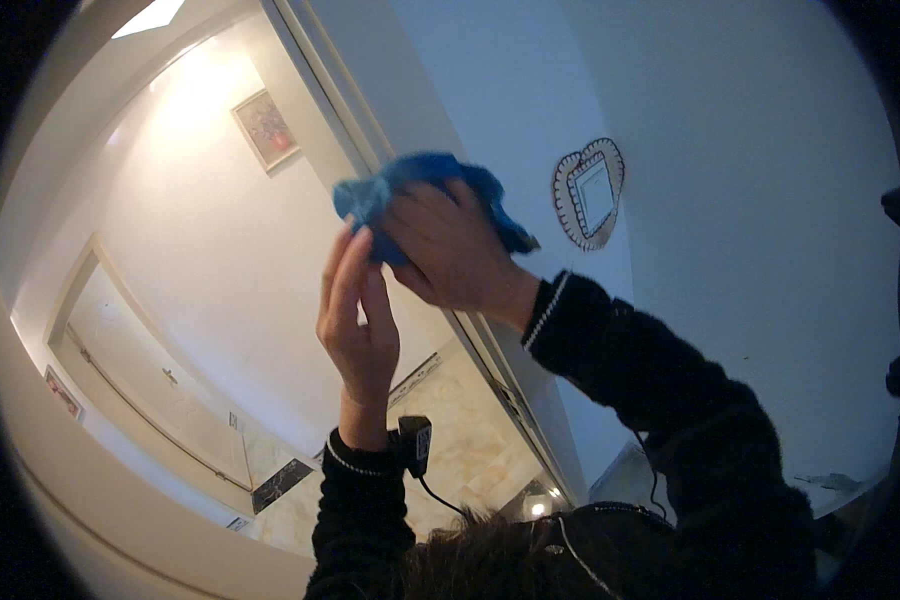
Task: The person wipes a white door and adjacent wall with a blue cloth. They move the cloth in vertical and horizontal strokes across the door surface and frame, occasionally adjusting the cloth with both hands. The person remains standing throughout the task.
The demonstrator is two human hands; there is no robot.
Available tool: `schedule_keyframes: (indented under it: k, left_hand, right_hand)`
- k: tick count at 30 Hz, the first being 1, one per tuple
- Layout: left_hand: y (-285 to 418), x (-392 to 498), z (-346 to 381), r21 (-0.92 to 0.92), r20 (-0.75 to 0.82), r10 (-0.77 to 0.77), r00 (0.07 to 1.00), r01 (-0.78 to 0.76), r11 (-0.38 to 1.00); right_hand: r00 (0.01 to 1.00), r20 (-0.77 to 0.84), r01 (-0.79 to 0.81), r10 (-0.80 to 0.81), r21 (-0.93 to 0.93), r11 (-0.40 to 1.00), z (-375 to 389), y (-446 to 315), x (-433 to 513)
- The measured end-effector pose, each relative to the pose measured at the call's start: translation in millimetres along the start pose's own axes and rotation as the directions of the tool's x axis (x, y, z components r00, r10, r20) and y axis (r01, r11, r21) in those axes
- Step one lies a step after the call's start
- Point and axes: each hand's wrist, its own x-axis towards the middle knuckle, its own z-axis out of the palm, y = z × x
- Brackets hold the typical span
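A crumpled blue cloth (427,169), slightly blurred, is raised in front of a door frame (330,82). Spread across the cloth, my right hand (450,244) holds it with the back of the hand towards me. My left hand (356,315) is lifted beside it, its long fingers pointing up. Those fingertips meet the cloth's lower left edge; whether they pinch it or only touch it is not clear. Both wrists come out of dark fuzzy sleeves with pale trim.
A heart-shaped framed ornament (562,195) hangs on the wall to the right. Past the frame are a picture (266,131), a white door (127,345) and marbled tiles (457,420). A small black device (415,442) with a cable sits at my left wrist.
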Motion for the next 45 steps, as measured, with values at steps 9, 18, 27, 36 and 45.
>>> schedule_keyframes:
  k: [9,18,27,36,45]
  left_hand:
    - [32.7,-131.5,-12.1,-0.095,0.424,-0.322,0.846,0.395,0.914]
    - [19.1,-95.0,-10.7,-0.31,0.359,-0.225,0.906,0.343,0.887]
    - [15.1,-82.9,6.3,-0.333,0.248,-0.284,0.926,0.357,0.873]
    - [22.3,-193.5,12.3,-0.345,0.537,-0.577,0.616,0.784,0.515]
    - [14.0,-148.1,1.2,-0.563,0.289,-0.658,0.695,0.679,0.471]
  right_hand:
    - [0.988,0.121,-0.092,0.099,-0.064,0.994,-1.6,-74.8,-189.4]
    - [0.984,0.149,-0.095,0.097,-0.022,0.995,0.4,-40.5,-84.0]
    - [0.974,0.17,-0.157,0.15,0.03,0.987,8.1,-38.5,-68.1]
    - [0.873,0.434,-0.264,0.221,0.039,0.964,-0.4,-93.2,-221.2]
    - [0.943,0.302,-0.237,0.14,0.312,0.92,-9.5,-63.4,-147.2]
